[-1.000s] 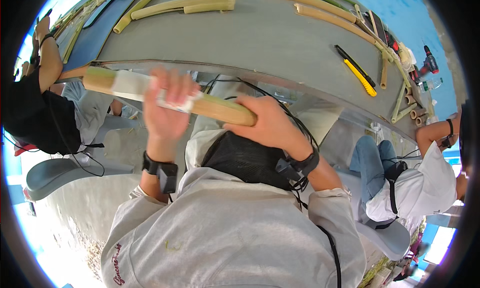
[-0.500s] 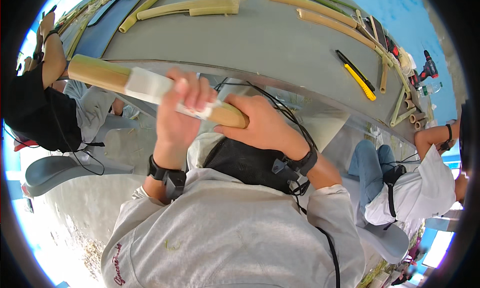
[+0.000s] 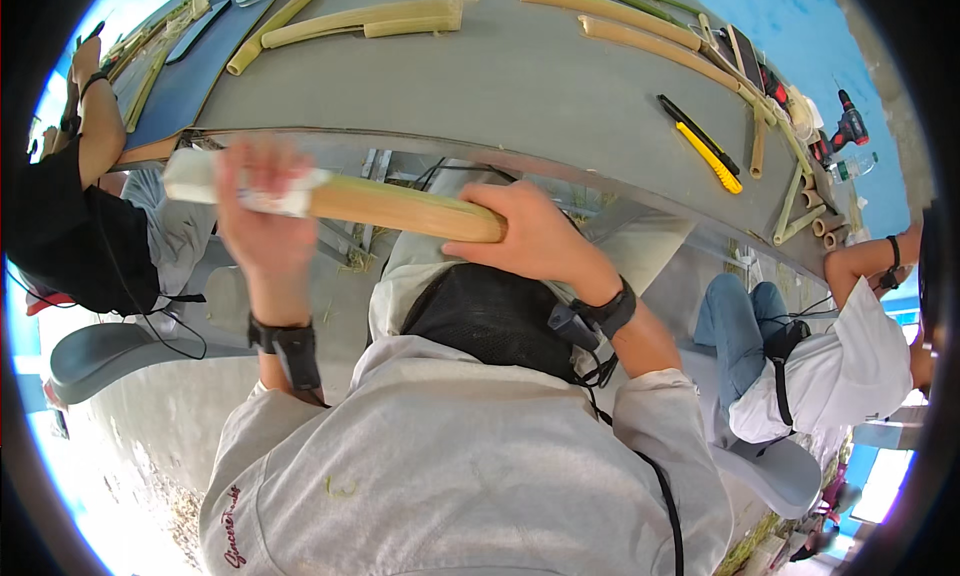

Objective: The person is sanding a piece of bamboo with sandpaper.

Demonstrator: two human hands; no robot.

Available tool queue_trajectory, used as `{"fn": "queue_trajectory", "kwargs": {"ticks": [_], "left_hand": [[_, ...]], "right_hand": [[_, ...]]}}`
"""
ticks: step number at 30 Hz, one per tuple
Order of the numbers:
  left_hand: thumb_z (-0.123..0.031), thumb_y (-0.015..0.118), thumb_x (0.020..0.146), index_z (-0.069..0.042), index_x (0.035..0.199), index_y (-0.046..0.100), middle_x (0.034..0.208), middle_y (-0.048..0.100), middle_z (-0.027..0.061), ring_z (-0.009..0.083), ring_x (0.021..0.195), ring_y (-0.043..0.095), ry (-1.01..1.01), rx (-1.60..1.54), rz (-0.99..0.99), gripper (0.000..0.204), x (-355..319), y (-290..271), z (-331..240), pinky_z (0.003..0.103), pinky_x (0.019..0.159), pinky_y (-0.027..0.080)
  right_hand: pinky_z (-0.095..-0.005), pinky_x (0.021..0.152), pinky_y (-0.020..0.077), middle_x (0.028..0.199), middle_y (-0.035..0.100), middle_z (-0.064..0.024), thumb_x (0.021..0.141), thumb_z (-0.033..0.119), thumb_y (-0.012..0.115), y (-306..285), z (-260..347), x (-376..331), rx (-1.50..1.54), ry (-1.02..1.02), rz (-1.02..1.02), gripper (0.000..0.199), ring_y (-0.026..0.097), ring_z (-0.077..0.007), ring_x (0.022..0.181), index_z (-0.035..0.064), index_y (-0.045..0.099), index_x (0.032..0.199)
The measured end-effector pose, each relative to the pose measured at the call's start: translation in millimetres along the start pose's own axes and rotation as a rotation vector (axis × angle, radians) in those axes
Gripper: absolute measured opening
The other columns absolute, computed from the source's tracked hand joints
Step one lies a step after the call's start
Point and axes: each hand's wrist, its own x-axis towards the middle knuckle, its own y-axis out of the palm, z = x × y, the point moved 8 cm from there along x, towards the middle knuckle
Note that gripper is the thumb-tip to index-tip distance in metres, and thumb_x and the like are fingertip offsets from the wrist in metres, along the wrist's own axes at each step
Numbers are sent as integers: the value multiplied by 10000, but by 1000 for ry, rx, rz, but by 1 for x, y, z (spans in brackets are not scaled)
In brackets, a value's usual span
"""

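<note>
A length of pale bamboo (image 3: 395, 208) lies slantwise across my lap, in front of the table edge. My right hand (image 3: 538, 234) grips its near right end, thumb and fingers closed around it. Toward the left end, my left hand (image 3: 262, 216) is wrapped over a white sheet (image 3: 190, 176) with faint printing, which is folded round the bamboo. This hand and the sheet are blurred by motion. The sheet and fingers hide the bamboo's left end.
On the grey table (image 3: 480, 86) lie split bamboo pieces (image 3: 370, 21), long bamboo lengths (image 3: 650, 46), and a yellow utility knife (image 3: 710, 156) beside a black pen-like tool. A cordless drill (image 3: 850, 126) and a bottle (image 3: 855, 166) are farther right. People sit on both sides.
My left hand has slid left along the bamboo with the white sheet, baring the middle and covering the far end. My right hand keeps its grip, nearly unmoved.
</note>
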Motion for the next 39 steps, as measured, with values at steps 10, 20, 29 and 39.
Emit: {"fn": "queue_trajectory", "kwargs": {"ticks": [10, 20, 29, 39], "left_hand": [[-480, 752, 938, -138, 1043, 467, 817, 455, -37, 141, 807, 475, -42, 110, 195, 458, -3, 16, 11, 400, 902, 444], [-305, 690, 1017, -126, 1006, 473, 735, 399, -44, 101, 649, 399, -12, 165, 16, 281, -10, 17, 37, 312, 711, 368], [-136, 643, 938, -129, 981, 451, 710, 375, -41, 110, 610, 376, 161, 155, -28, 197, 0, 26, -5, 296, 667, 358], [-73, 614, 935, -128, 953, 432, 706, 361, -27, 121, 616, 367, 23, 139, -31, 191, -4, 29, 31, 299, 676, 352]], "right_hand": [[-404, 737, 520, 867, 706, -167, 850, 338, 833, -2, -8, -9, 78, 53, 171, 415, 682, -343, 793, 45, 678, 1100], [-429, 709, 514, 824, 678, -202, 872, 338, 816, 15, 6, -1, 195, 4, 199, 398, 655, -385, 758, 18, 673, 1061], [-464, 710, 517, 806, 687, -186, 860, 404, 803, -2, -4, -13, 4, 40, 187, 417, 669, -409, 782, 58, 688, 1063], [-460, 715, 514, 824, 694, -177, 843, 382, 825, 5, 13, 1, 53, 4, 146, 443, 675, -401, 790, 76, 658, 1116]]}}
